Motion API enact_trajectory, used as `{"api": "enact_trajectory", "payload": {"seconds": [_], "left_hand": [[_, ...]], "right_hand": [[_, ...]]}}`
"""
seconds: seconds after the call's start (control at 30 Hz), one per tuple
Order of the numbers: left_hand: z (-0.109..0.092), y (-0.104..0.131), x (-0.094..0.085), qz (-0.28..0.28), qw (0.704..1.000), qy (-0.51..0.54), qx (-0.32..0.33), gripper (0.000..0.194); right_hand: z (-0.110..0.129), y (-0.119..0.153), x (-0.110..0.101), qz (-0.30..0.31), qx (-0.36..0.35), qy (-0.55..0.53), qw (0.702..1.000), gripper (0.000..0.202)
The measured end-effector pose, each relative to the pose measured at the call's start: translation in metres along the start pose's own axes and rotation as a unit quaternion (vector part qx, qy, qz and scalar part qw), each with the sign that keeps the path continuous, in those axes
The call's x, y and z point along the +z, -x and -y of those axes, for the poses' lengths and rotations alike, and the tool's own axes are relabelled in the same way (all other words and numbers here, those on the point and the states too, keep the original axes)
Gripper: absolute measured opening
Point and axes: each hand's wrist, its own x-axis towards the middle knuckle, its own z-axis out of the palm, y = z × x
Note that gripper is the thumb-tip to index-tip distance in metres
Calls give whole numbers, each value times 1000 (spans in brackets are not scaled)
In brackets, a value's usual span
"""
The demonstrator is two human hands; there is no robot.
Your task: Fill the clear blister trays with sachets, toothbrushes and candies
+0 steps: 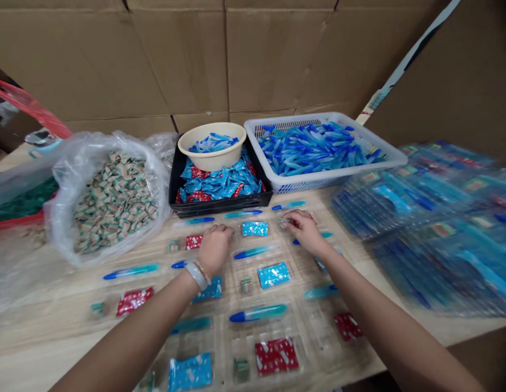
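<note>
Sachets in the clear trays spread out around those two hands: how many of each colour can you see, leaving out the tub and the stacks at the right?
Red sachets: 5
Blue sachets: 5
Total: 10

This includes one red sachet mostly hidden by the right hand.

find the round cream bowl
In the head view, the round cream bowl sits just left of centre, over blue and red packets in the black rectangular tray, beside the white perforated basket.
</note>
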Motion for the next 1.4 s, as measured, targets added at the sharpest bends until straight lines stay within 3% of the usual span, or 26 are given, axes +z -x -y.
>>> {"api": "enact_trajectory", "payload": {"seconds": [0.2, 0.43, 0.57, 0.73, 0.83, 1.07, 1.27, 1.4], "left_hand": [[7, -5, -1, 22, 999, 15, 22, 21], [19, -2, -1, 4, 984, 174, 30, 23], [29, 3, 4, -13, 975, 222, 19, 23], [33, 4, 6, -45, 974, 217, 35, 21], [32, 4, 6, -49, 976, 208, 33, 16], [34, -1, 2, -36, 982, 181, 45, 18], [42, 3, -5, -14, 984, 172, 49, 20], [42, 13, -3, -17, 984, 172, 33, 17]], "right_hand": [[-4, -2, -3, 52, -53, 59, 995, 11], [2, -4, -13, 57, -60, 54, 995, 15], [36, -6, -3, 21, -60, 78, 995, 20], [99, -11, 39, 108, -139, 56, 983, 15], [117, -17, 62, 133, -144, 63, 979, 13], [114, -25, 73, 146, -95, 68, 982, 10], [121, -22, 73, 146, -114, 138, 973, 10], [122, -22, 72, 138, -109, 110, 978, 6]]}}
